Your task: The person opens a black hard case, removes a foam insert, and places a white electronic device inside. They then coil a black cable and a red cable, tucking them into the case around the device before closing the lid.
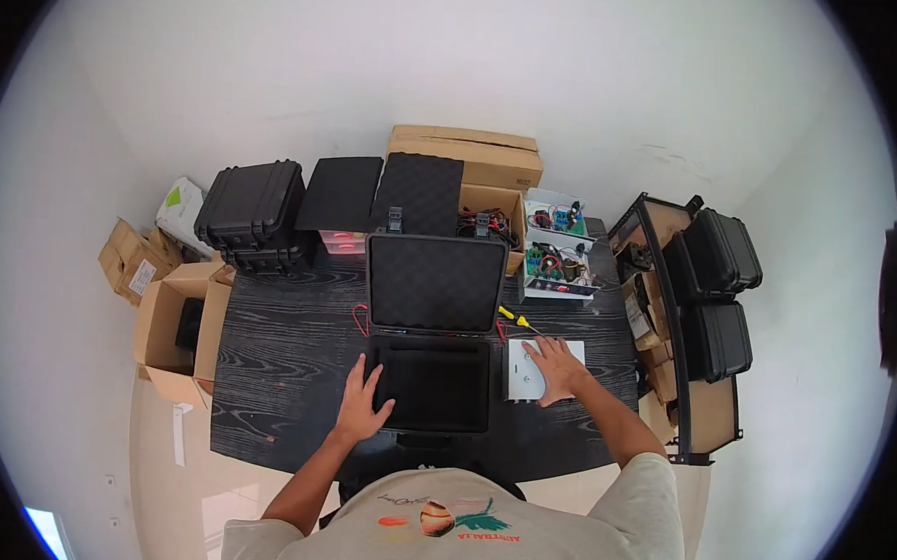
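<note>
Resting right hand: right hand (557,370) lies palm down on the white box (517,375), fingers spread toward 11 o'clock and not curled round it; a flat press rather than a grasp.
White box: flat on the table (275,363), just beside the right wall of the open case, at 3 o'clock from it. It looks slightly longer along the 9-to-3 line, though the hand hides much of it.
Left hand: left hand (361,408) is open and palm down, fingers splayed over the left rim of the case's base; it grips nothing.
Nearer hand: the right is on the box; the left is well apart from it at 9 o'clock, with the case base between them.
Open case: black hard case (434,384) in front of the person, base bare, foam-lined lid (433,281) standing up at 12 o'clock.
Yellow screwdriver: screwdriver (514,317) lies near the box at 11 o'clock from it.
Far edge: closed black case (251,211) at 10 o'clock, foam sheets (342,193) and cardboard boxes (469,156) at 12, white trays of wiring (559,265) at 1.
Sides: open carton (171,333) at 9 o'clock; rack with black cases (713,292) at 3.
</note>
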Demonstrator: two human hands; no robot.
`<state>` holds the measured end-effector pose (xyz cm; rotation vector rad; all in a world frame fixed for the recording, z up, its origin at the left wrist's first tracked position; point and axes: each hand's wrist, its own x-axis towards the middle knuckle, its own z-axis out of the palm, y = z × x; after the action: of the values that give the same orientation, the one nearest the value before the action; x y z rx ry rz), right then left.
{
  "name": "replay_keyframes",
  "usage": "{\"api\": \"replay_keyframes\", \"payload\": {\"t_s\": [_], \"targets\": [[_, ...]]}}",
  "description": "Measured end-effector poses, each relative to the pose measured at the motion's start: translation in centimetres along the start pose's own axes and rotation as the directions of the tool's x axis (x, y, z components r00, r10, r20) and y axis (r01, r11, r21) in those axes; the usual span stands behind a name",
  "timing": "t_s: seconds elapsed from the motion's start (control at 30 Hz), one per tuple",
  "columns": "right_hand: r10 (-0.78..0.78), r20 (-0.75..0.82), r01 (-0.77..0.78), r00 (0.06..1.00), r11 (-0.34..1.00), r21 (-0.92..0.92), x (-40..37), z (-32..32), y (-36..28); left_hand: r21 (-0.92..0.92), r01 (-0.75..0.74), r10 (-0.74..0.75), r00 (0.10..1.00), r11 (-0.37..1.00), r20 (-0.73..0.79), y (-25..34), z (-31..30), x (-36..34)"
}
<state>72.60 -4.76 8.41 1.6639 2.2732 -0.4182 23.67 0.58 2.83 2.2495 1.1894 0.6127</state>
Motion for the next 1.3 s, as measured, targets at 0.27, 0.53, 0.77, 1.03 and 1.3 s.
{"api": "replay_keyframes", "payload": {"t_s": [0.27,0.53,0.77,1.03,1.3], "targets": [[0.175,-0.341,-0.035,0.924,0.925,0.378,-3.3,-3.7,-1.0,-0.091,0.029,-0.03,1.0,0.995,-0.005,-0.1,-0.1,0.0],[-0.081,-0.416,0.264,0.906,0.875,0.406,-2.9,-12.4,-6.5,-0.16,-0.001,0.0,1.0,0.987,-0.002,-0.7,0.0,-0.1],[-0.292,-0.393,0.473,0.872,0.706,0.527,4.4,-12.4,-13.1,-0.133,-0.031,0.03,0.999,0.991,-0.013,-1.3,0.5,-0.1],[-0.39,-0.196,0.379,0.899,0.474,0.795,10.5,-7.0,-15.6,-0.134,0.042,-0.046,0.999,0.99,-0.029,-1.0,0.3,-0.2],[-0.368,-0.023,0.265,0.93,0.623,0.736,12.3,-6.2,-14.6,-0.124,0.083,-0.083,0.997,0.989,0.005,-0.4,-0.2,0.0]]}}
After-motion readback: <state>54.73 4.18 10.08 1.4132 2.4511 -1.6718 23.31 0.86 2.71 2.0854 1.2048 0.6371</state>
